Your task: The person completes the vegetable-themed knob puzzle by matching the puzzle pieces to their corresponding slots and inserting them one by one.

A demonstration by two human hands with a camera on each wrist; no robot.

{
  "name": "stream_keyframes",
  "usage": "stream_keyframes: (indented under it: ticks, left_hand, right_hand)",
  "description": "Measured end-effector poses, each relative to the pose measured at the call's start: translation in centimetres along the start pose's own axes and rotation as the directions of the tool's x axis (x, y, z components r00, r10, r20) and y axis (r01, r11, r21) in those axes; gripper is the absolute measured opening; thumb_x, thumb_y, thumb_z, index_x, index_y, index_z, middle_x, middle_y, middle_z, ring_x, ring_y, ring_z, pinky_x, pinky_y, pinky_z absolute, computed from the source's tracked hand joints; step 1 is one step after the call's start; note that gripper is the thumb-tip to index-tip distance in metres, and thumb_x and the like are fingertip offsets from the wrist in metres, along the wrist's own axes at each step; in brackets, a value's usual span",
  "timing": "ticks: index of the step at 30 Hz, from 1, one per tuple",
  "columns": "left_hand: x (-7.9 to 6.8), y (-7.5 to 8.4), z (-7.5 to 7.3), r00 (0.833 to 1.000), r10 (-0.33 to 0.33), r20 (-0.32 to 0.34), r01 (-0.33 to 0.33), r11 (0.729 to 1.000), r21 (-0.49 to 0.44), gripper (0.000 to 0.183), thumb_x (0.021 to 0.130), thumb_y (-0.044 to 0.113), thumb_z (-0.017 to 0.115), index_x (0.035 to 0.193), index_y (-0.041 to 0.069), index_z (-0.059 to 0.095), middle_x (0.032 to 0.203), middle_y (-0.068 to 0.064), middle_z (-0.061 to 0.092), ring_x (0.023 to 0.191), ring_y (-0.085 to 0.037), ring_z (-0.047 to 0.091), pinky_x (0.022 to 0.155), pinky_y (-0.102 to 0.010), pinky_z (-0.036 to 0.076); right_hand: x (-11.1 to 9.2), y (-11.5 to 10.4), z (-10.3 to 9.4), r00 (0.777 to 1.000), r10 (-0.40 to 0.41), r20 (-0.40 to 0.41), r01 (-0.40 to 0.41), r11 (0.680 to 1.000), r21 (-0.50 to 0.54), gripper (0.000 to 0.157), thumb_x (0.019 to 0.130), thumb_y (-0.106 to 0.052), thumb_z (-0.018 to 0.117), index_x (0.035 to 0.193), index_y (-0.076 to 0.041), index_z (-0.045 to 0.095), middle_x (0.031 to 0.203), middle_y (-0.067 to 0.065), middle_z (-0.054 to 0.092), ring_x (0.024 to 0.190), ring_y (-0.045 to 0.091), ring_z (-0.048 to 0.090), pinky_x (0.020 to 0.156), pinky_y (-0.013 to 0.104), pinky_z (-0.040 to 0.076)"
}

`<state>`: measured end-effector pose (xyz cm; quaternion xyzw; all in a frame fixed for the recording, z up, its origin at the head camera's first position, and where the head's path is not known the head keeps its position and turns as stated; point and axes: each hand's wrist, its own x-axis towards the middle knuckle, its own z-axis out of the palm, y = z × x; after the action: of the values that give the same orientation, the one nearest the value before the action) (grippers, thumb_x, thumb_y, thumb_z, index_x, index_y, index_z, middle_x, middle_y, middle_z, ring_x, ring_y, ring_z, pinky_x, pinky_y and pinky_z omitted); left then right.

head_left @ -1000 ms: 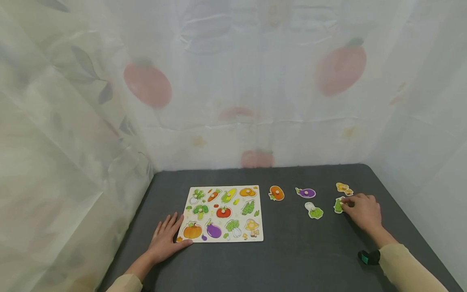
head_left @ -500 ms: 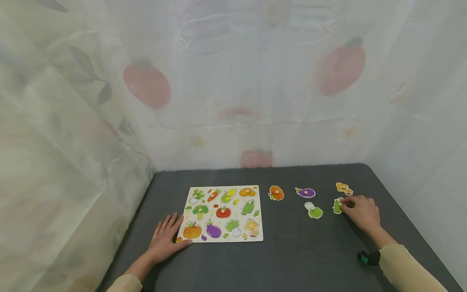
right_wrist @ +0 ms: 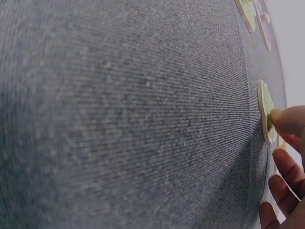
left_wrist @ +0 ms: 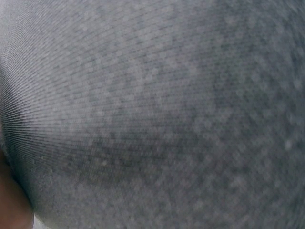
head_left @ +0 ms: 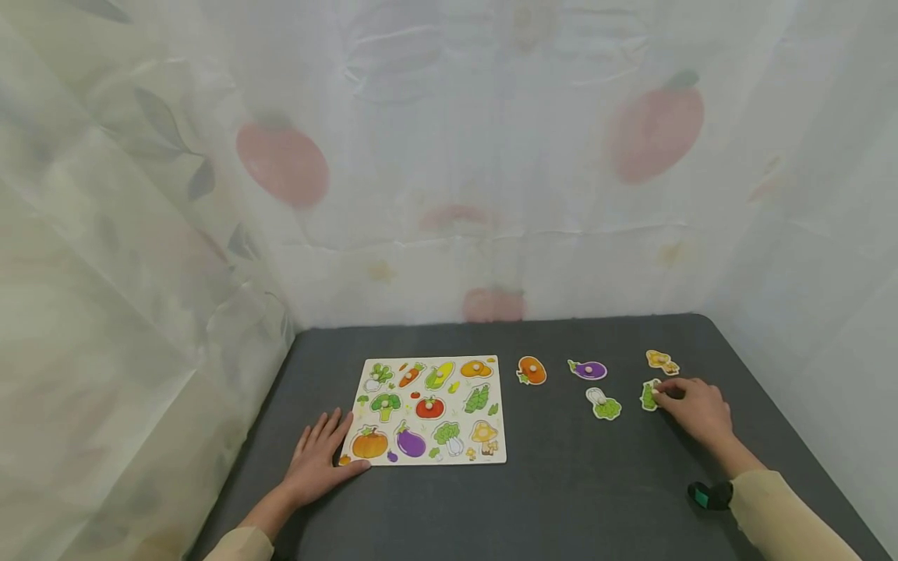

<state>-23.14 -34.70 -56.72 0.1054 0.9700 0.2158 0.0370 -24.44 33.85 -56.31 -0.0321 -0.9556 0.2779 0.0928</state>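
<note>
My left hand (head_left: 318,460) lies with straight, spread fingers at the left edge of a white vegetable puzzle board (head_left: 455,407), its thumb along the near-left corner. With thumb and finger my right hand (head_left: 701,413) pinches the knob of a green peg puzzle piece (head_left: 647,396), which lies close on the dark cloth at the right. The right wrist view shows this green piece (right_wrist: 267,98) at the fingertips, the other fingers held loosely apart from it. In the left wrist view there is mostly grey cloth, with a bit of skin in the lower left corner.
Loose knobbed pieces lie right of the board: an orange pumpkin (head_left: 532,372), a purple eggplant (head_left: 589,371), a leafy cabbage (head_left: 605,405) and a yellow mushroom (head_left: 662,361). A black band (head_left: 710,495) is at the right wrist. Pale printed curtains (head_left: 561,195) surround the dark table (head_left: 561,499).
The right hand and the green puzzle piece have shifted very slightly to the left. The left hand and the board have stayed where they were.
</note>
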Motion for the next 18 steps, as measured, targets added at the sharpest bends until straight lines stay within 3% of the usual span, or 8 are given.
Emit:
stream_keyframes:
  ticks: [10, 18]
  left_hand:
    - [-0.02, -0.11, 0.04, 1.000, 0.004, -0.002, -0.004, 1.000, -0.002, 0.105, 0.085, 0.070, 0.069, 0.164, 0.013, 0.028, 0.168, -0.019, 0.019, 0.154, -0.044, 0.009, 0.119, -0.065, -0.001]
    - [-0.05, -0.18, 0.08, 1.000, 0.007, -0.003, -0.007, 1.000, -0.005, 0.105, 0.086, 0.069, 0.069, 0.164, 0.013, 0.028, 0.168, -0.019, 0.019, 0.154, -0.044, 0.008, 0.120, -0.065, -0.001]
  right_hand:
    - [0.03, -0.51, -0.29, 1.000, 0.011, 0.012, -0.011, 1.000, 0.000, 0.030, 0.098, -0.033, 0.070, 0.108, -0.005, 0.076, 0.110, 0.025, 0.062, 0.099, 0.044, 0.054, 0.071, 0.059, 0.040]
    - [0.14, -0.76, -0.21, 0.998, -0.032, -0.045, 0.030, 0.998, -0.047, 0.026, 0.096, -0.028, 0.071, 0.104, -0.004, 0.077, 0.112, 0.028, 0.062, 0.103, 0.049, 0.051, 0.074, 0.063, 0.039]
